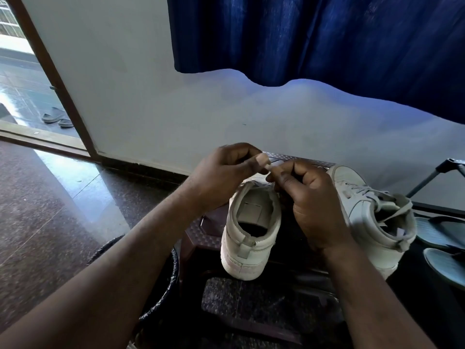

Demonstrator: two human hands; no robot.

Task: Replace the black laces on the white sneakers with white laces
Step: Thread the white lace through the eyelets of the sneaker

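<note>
Head view: a person's left hand (221, 177) pinched one end of a white lace (275, 163) above the tongue of the near sneaker (251, 238), which stood heel-first on a dark stool (201, 233). The right hand (309, 200), fingers curled, gripped the same lace just beside it. The second sneaker (364, 210), further right, appeared already laced in white. Threading looked to be the step in hand. The next move likely called for guiding the tip through an eyelet.

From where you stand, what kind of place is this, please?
Probably the entrance area of a home: an open doorway with slippers outside it, a hanging blue curtain, and sneakers on a plastic stool.
</note>
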